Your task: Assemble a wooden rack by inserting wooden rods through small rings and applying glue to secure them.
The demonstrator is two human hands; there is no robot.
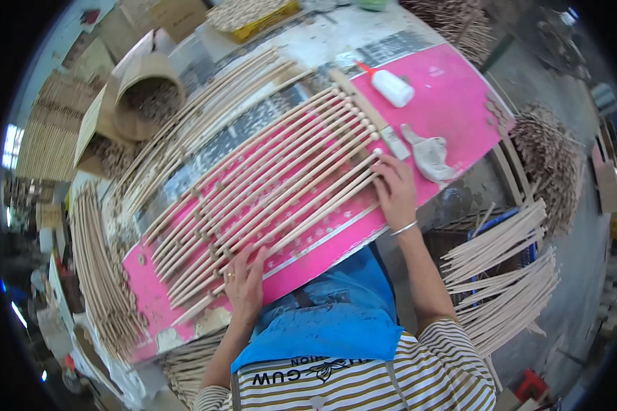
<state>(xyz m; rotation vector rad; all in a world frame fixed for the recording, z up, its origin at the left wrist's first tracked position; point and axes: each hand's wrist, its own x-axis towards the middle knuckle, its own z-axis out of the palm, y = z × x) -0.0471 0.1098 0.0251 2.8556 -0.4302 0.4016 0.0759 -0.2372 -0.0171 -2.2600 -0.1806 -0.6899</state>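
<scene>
Slim wooden rods (pixel 281 162) lie side by side across a pink board (pixel 445 89), their rounded right ends lined up along a wooden strip (pixel 363 103). My left hand (pixel 245 277), with a ring on one finger, grips the nearest rod towards its left end. Near that rod's right end, my right hand (pixel 396 188) has its fingers curled around it, a bracelet on the wrist. Small wooden pieces are on the rods towards their left part. Beyond my right hand are a crumpled whitish glove (pixel 428 154) and a white squeeze bottle (pixel 392 88) with a red nozzle.
More rods (pixel 206 116) lie at the table's far side. A round tub (pixel 147 96) of small wooden pieces stands far left. Bundled rods are at the left (pixel 103 267) and lower right (pixel 507 288). A yellow tray (pixel 266 19) of small pieces sits at the back.
</scene>
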